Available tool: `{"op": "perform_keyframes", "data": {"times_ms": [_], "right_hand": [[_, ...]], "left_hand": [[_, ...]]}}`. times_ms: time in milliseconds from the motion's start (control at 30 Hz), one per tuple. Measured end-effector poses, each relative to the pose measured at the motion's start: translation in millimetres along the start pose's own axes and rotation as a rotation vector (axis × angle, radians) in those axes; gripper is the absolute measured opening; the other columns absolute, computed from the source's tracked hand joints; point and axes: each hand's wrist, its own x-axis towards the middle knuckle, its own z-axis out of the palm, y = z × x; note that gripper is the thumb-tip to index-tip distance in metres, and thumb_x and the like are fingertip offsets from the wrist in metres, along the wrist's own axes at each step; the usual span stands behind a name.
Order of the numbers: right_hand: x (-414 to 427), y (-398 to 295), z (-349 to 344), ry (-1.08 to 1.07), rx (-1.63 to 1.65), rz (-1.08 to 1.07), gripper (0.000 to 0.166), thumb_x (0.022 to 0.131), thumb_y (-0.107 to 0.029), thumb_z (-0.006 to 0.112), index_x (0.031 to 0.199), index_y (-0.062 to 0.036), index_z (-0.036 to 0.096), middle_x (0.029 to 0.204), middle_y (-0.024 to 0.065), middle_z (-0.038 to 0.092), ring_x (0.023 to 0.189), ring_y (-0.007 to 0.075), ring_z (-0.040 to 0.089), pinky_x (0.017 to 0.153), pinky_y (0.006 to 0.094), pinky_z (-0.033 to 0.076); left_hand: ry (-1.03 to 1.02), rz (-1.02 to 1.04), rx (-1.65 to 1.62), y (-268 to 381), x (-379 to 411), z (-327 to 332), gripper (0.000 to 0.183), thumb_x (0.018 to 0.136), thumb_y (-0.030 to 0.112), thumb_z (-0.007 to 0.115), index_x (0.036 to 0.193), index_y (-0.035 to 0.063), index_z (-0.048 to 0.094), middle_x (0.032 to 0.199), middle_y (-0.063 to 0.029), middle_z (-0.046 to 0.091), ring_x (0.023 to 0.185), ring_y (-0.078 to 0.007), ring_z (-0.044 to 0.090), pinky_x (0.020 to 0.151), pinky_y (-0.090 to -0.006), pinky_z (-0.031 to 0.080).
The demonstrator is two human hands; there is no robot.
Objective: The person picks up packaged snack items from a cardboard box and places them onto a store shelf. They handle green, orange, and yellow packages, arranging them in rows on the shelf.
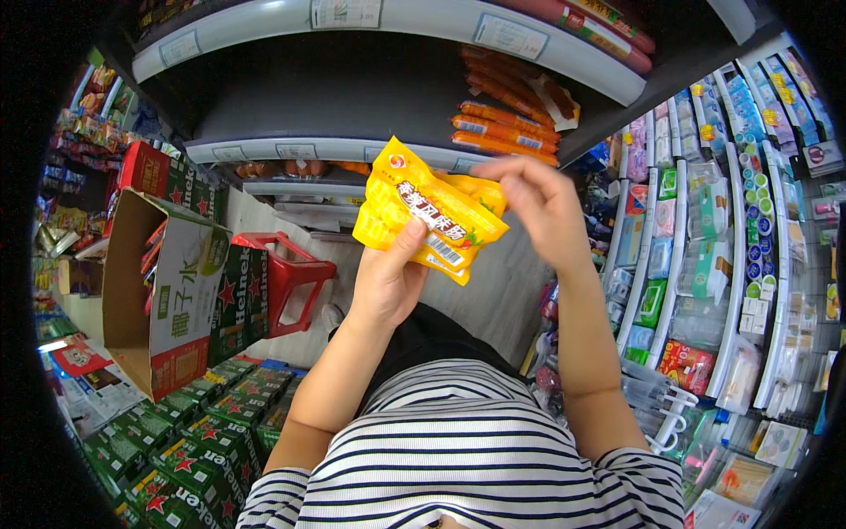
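Observation:
My left hand (391, 281) grips a yellow plastic sausage packet (433, 218) from below, thumb on its printed front. Behind it shows part of another yellow packet (472, 188). My right hand (542, 211), slightly blurred, is raised at the right edge of the packets with fingers bent; whether its fingertips touch them I cannot tell. Beyond my hands, orange-wrapped sausages (505, 132) lie in a stack at the right end of a dark shelf (317, 92).
An opened cardboard carton (188, 284) stands at left on green beer cartons (198, 436), near a red plastic stool (301, 278). Large red sausages (595, 33) lie on the upper shelf. Racks of small packaged goods (707, 238) line the right side.

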Motion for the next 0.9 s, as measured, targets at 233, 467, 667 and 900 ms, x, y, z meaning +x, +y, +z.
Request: {"op": "perform_keyframes", "data": {"times_ms": [233, 467, 667, 900], "right_hand": [[63.4, 32.2, -62.4, 0.450, -1.067, -0.081, 0.039, 0.091, -0.024, 0.064, 0.122, -0.0008, 0.061, 0.135, 0.0300, 0.048, 0.099, 0.0412, 0.066, 0.088, 0.0439, 0.054], [88.9, 63.6, -76.8, 0.466, -1.143, 0.040, 0.030, 0.090, -0.014, 0.059, 0.114, 0.0055, 0.061, 0.124, 0.0299, 0.053, 0.102, 0.0448, 0.063, 0.089, 0.0481, 0.053], [46.1, 30.9, -48.1, 0.499, -0.508, -0.204, 0.023, 0.094, -0.001, 0.059, 0.115, 0.0049, 0.063, 0.112, 0.0111, 0.060, 0.069, 0.0108, 0.064, 0.063, 0.0214, 0.051], [-8.7, -47.7, 3.4, 0.241, 0.123, 0.035, 0.027, 0.091, -0.003, 0.068, 0.115, 0.0054, 0.061, 0.085, 0.0035, 0.067, 0.070, 0.0020, 0.059, 0.058, 0.0175, 0.045]], "left_hand": [[0.031, -0.071, 0.043, -6.8, -0.3, -1.2, 0.046, 0.094, 0.021, 0.069, 0.133, 0.0084, 0.047, 0.127, -0.0060, 0.058, 0.121, -0.0199, 0.056, 0.106, -0.0407, 0.042], [0.088, -0.070, 0.030, -4.1, 2.4, 7.5, 0.046, 0.095, 0.018, 0.067, 0.134, 0.0080, 0.045, 0.127, -0.0056, 0.057, 0.120, -0.0191, 0.056, 0.106, -0.0397, 0.042], [0.168, -0.045, 0.057, 0.4, 2.3, 6.5, 0.044, 0.095, 0.017, 0.067, 0.133, 0.0076, 0.047, 0.126, -0.0057, 0.058, 0.119, -0.0184, 0.057, 0.104, -0.0381, 0.043], [0.182, 0.035, 0.147, -4.8, 7.4, 13.2, 0.040, 0.095, 0.015, 0.066, 0.131, 0.0062, 0.049, 0.123, -0.0049, 0.061, 0.113, -0.0166, 0.060, 0.098, -0.0334, 0.048]]}}
